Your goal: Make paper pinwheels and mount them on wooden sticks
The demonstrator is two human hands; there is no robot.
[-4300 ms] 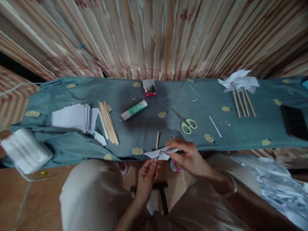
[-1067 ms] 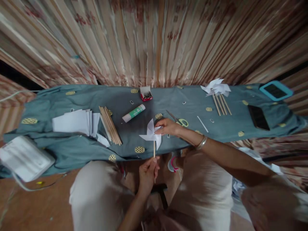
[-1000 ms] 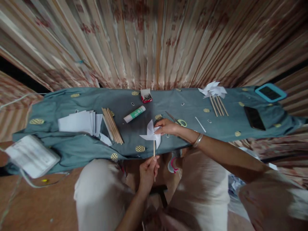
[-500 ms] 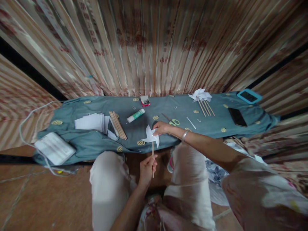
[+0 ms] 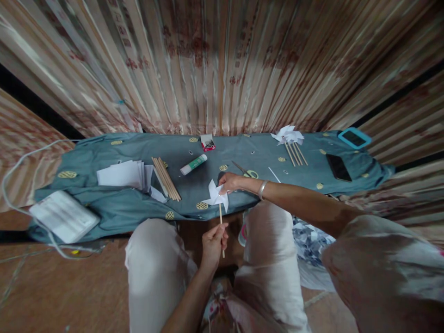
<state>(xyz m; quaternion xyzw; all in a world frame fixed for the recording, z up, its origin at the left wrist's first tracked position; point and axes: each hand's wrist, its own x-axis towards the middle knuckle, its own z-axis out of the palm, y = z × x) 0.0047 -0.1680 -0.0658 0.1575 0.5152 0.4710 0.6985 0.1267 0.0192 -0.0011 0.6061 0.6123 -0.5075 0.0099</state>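
Note:
A white paper pinwheel (image 5: 217,196) on a thin wooden stick (image 5: 221,213) stands in front of me, over the near edge of the cloth-covered table. My left hand (image 5: 213,243) is closed round the lower part of the stick. The fingers of my right hand (image 5: 231,182) pinch the pinwheel at its upper right blade; the fingertips are partly hidden. Just beyond that hand lie scissors (image 5: 251,174) with pale green handles. A glue stick (image 5: 193,164) and an open red box (image 5: 208,144) of small pins rest farther back.
Wooden sticks (image 5: 165,180) and white paper sheets (image 5: 121,174) lie to the left, near a white box-shaped device (image 5: 65,217) with a cable. Finished pinwheels (image 5: 289,135), a black phone (image 5: 338,167) and a blue-framed device (image 5: 354,138) are on the right. A curtain (image 5: 222,69) hangs behind.
The view has shifted slightly, so the things on the table sit a little farther left. Both hands keep their hold on the pinwheel and its stick.

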